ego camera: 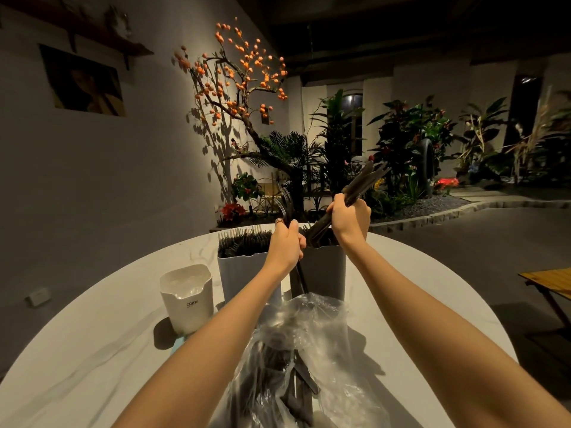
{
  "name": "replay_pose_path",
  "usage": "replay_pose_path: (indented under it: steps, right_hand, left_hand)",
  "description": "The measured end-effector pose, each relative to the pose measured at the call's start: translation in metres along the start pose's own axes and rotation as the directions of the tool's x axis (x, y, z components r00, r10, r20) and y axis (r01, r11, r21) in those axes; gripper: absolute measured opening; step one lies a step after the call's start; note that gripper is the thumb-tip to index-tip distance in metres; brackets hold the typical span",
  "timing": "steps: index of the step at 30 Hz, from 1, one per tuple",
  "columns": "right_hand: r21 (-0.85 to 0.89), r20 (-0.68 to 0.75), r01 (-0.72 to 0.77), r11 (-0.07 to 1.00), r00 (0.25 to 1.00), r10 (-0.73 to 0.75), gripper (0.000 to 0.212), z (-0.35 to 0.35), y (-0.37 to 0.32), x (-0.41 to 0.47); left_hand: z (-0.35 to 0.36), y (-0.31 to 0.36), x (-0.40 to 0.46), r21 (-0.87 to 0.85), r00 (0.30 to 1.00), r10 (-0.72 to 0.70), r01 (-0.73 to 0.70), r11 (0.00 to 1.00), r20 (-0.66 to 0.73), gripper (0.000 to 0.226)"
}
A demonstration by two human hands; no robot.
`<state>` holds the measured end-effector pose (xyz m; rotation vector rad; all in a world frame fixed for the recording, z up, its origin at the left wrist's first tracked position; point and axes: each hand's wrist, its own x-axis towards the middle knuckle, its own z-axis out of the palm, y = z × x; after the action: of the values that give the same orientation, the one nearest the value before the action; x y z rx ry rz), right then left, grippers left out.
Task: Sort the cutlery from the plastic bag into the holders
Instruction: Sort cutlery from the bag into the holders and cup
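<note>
A clear plastic bag [312,359] with dark plastic cutlery lies on the white round table [92,350] right in front of me. Behind it stand two grey holders: the left holder [238,273] is packed with black forks, the right holder [327,270] holds dark cutlery too. My left hand [285,245] grips a few black forks [285,205], tines up, between the two holders. My right hand [350,219] grips a bundle of black knives [364,180], tilted up to the right, its lower ends over the right holder.
A smaller white holder [188,296] stands at the left of the grey ones, on something light blue. Past the table's far edge are plants and a tree with orange fruit. A wooden table [550,282] stands at the right.
</note>
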<state>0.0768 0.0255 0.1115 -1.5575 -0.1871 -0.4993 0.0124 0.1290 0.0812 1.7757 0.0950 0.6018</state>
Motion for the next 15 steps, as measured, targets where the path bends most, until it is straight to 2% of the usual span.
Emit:
replay_pose_path:
  steps: [3, 6, 10, 13, 15]
  right_hand:
    - [-0.058, 0.011, 0.02, 0.998, 1.0, -0.02, 0.037, 0.001, 0.005, 0.004]
    - [-0.266, 0.071, 0.08, 0.961, 0.995, -0.063, 0.037, 0.002, 0.012, 0.003]
    - [-0.562, 0.144, 0.238, 0.792, 0.971, -0.19, 0.035, 0.006, 0.026, 0.003]
    - [-0.702, 0.266, 0.297, 0.648, 0.952, -0.148, 0.042, 0.008, 0.037, 0.005]
    - [-0.741, 0.286, 0.315, 0.593, 0.947, -0.145, 0.048, 0.008, 0.04, 0.005]
  left_hand:
    - [0.001, -0.004, 0.003, 0.025, 0.999, 0.038, -0.037, 0.999, -0.016, 0.041]
    - [0.003, -0.01, 0.005, 0.043, 0.998, 0.055, -0.054, 0.998, -0.026, 0.04]
    - [0.002, -0.014, 0.006, 0.055, 0.997, 0.072, -0.072, 0.996, 0.008, 0.024]
    - [0.001, -0.017, 0.008, 0.063, 0.996, 0.089, -0.09, 0.994, 0.015, 0.023]
    - [0.0, -0.019, 0.009, 0.065, 0.995, 0.093, -0.094, 0.993, 0.018, 0.025]
